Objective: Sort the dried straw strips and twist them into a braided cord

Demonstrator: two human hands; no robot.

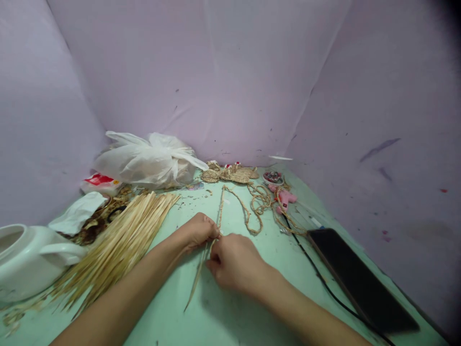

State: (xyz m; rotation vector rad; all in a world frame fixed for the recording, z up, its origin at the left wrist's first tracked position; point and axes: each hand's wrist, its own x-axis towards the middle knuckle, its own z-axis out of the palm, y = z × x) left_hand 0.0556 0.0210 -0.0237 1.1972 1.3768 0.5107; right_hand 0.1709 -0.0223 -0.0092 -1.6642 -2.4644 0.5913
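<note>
Both hands meet at the near end of a twisted straw cord [221,211] on the pale green table. My left hand [201,229] is closed, pinching the cord where it ends. Right beside it, my right hand [234,259] is closed too, its fingertips on the strands of the same cord. A loose straw strand [196,283] hangs down between the hands toward me. Beyond them the cord runs away, bends back and lies in loose loops to the right. A bundle of dry straw strips [122,245] lies left of my left forearm.
At left stand a white teapot-like pot [25,262] and crumpled white paper [77,213]. A white plastic bag [151,161] and woven straw pieces [237,174] lie at the back. On the right are a small bowl [272,178], a pink glue gun [285,198], its black cable [319,276] and a dark phone-like slab [360,278].
</note>
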